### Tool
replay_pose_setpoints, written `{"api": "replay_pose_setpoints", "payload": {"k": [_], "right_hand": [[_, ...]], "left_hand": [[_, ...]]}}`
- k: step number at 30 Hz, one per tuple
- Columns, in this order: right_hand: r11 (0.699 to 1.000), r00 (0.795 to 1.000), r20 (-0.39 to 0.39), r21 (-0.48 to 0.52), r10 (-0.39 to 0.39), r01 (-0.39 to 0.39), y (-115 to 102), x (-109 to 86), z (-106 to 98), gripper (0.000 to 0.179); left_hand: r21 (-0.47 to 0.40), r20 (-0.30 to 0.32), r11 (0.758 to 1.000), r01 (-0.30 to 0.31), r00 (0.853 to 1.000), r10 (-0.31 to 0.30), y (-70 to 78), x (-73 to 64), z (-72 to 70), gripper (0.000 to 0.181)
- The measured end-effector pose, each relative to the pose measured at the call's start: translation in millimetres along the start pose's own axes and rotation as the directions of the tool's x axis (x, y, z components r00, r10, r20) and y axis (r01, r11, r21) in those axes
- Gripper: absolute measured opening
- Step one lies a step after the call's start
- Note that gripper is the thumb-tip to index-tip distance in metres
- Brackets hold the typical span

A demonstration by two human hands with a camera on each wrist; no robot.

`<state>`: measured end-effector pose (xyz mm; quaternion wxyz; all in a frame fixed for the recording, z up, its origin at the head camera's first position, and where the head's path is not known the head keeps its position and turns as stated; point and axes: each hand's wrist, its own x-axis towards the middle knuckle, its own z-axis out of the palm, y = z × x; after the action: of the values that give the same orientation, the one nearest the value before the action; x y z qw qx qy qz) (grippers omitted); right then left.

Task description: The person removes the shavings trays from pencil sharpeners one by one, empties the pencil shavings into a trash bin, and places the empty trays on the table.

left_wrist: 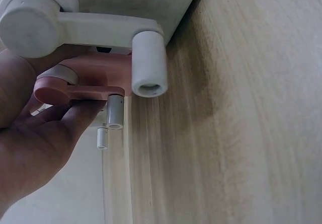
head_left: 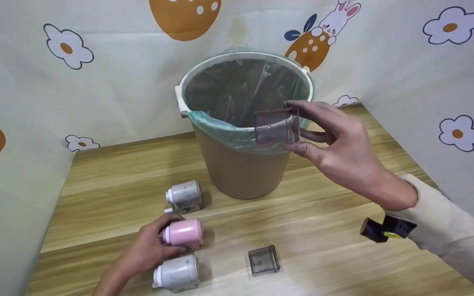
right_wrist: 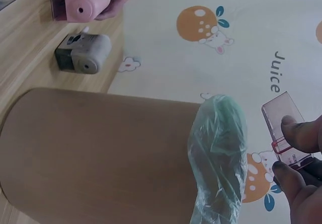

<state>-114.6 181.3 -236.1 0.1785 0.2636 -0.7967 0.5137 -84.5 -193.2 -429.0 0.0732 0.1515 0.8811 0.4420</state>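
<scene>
My left hand [head_left: 148, 246] holds a pink hand-crank pencil sharpener [head_left: 184, 232] lying on the wooden surface, thumb and fingers on either side of it. The left wrist view shows its crank handle [left_wrist: 115, 112]. In my right hand [head_left: 344, 144], a see-through pinkish shavings drawer [head_left: 272, 127] is pinched between thumb and fingers, raised at the near rim of a bin [head_left: 243, 174]. The right wrist view shows that drawer [right_wrist: 284, 116] tilted, beside the green bin liner [right_wrist: 219, 153]. A grey see-through drawer [head_left: 261, 262] lies on the surface, right of the sharpeners.
A white crank sharpener [head_left: 177, 271] lies nearer than the pink one, and a greyish one [head_left: 185, 193] farther back, close to the bin. Patterned cloth walls [head_left: 121, 82] enclose the back and sides. A black device [head_left: 389, 228] hangs at the right sleeve.
</scene>
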Motion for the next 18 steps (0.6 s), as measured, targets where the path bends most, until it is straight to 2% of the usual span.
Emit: {"api": "replay_pose_setpoints", "payload": {"k": [7,18], "right_hand": [[0.996,0.997,0.040,0.054,0.071,-0.073,-2.1,-9.0,4.5,0.066],[0.989,0.995,0.060,0.119,0.082,-0.089,6.6,-24.2,15.1,0.065]], "left_hand": [[0.049,-0.032,0.999,-0.010,0.999,0.011,-0.9,0.7,2.5,0.060],[0.039,-0.015,0.999,-0.006,1.000,0.007,0.3,-0.1,0.8,0.060]]}}
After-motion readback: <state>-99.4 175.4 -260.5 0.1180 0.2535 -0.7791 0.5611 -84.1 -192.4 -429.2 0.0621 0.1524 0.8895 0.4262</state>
